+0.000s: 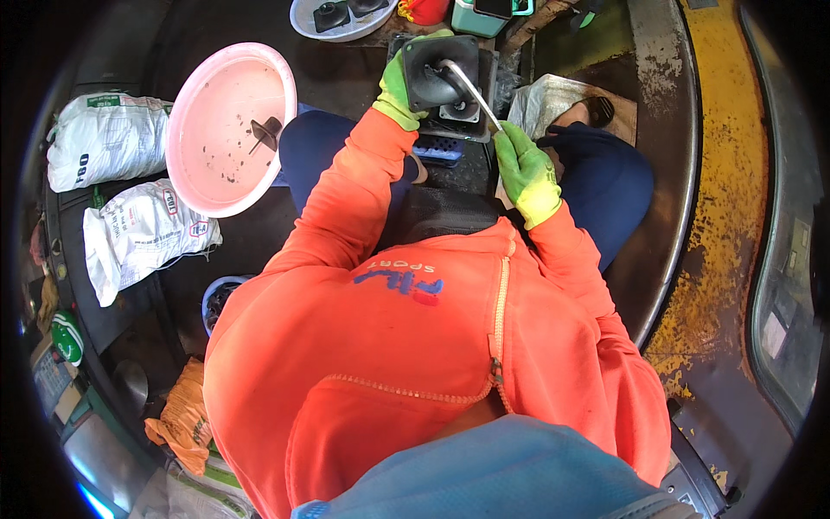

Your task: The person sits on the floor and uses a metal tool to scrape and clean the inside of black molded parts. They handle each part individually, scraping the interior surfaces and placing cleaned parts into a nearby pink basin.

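Note:
My left hand (399,85), in a green glove, grips the side of a black moulded rubber part (437,71) with a square flange, held above a black block (450,130). In its green glove my right hand (526,171) holds a thin metal rod-like tool (475,92) whose tip reaches into the rubber part. Both forearms wear orange sleeves, and dark blue trousers cover my knees on either side of the block.
A pink plastic basin (231,128) with one small black piece and crumbs sits to the left. Two white sacks (104,138) lie further left. A white bowl (341,19) with black parts stands at the top. A yellow worn metal edge (726,173) curves on the right.

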A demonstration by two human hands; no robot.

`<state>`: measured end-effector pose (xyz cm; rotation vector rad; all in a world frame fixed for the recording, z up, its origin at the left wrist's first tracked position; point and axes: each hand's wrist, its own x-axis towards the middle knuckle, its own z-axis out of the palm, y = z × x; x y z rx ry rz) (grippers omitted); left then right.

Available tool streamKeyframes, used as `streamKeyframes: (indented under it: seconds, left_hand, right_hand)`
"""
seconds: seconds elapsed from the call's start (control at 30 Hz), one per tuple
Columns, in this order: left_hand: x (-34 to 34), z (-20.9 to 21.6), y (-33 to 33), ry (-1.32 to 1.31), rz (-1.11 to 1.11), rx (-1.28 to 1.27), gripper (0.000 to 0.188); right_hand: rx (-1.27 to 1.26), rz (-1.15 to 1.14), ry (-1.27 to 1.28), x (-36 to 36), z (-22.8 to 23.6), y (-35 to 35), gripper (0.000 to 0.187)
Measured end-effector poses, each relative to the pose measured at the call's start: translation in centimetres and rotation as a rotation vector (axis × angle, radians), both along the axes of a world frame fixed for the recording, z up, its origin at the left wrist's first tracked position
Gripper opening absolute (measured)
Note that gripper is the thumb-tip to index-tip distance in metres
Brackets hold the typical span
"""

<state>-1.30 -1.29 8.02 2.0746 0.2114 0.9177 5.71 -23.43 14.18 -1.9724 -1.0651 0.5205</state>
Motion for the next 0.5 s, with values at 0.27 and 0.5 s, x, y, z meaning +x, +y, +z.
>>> streamKeyframes:
  seconds: [0.27,0.5]
  left_hand:
    - [0.8,-1.4,-1.1,-0.110,-0.063,-0.349,0.026]
    - [1.3,-0.5,-1.2,-0.232,-0.168,-0.455,0.019]
  right_hand:
    - [0.071,-0.041,0.042,-0.2,0.0,-0.4,0.025]
    - [-0.049,-0.006,-0.019,-0.3,0.7,-0.3,0.028]
